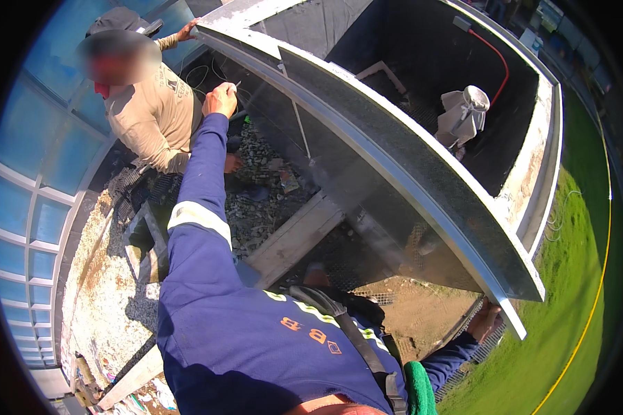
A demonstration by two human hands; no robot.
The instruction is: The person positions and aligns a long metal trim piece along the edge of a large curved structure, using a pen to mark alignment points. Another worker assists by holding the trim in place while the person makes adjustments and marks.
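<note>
A long, curved metal sheet panel (394, 183) with a shiny folded edge runs from the upper left to the lower right, along the outside of a dark walled box. At its near right end my right hand (488, 319) is closed on the edge, its fingers partly hidden. My left arm reaches far forward. My left hand (220, 101) is closed, apart from the panel's edge, by a small whitish thing too small to name. Beyond it a co-worker in a tan shirt (149, 111) has one hand (187, 30) on the panel's far end and another hand (234, 163) lower down.
Inside the box (526, 131) stand a cloth-wrapped pipe (472, 104) and a red hose (505, 66). Gravel (256, 221) and a concrete beam (298, 242) lie below the panel. Glazed windows (48, 166) rise at left. Green turf (574, 277) with a yellow line (588, 315) lies at right.
</note>
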